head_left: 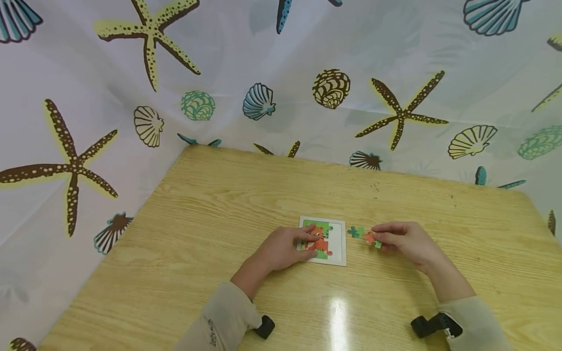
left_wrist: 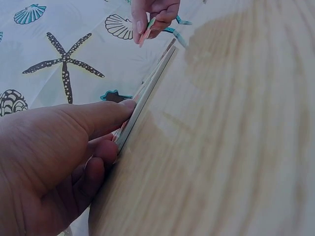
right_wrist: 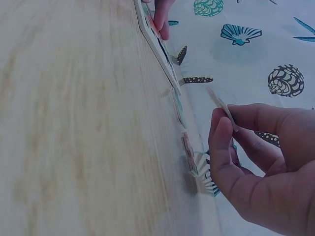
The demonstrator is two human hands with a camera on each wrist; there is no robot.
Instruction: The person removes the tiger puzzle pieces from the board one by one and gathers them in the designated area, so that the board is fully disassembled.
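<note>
Right grip [head_left: 406,240] pinches a puzzle piece [right_wrist: 222,104] past the tray's [head_left: 337,240] unfilled side; left grip [head_left: 287,247] lies unclenched opposite.

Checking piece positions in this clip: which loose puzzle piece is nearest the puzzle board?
The green piece, lying just right of the puzzle board in the head view; the reddish pieces are farther off, by the right hand.

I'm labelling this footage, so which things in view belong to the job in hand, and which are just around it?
Belongs: partly filled puzzle tray under the left hand; piece pinched by the right hand; loose pieces beside the tray.
Just around: wooden table; patterned cloth; black wrist devices.
</note>
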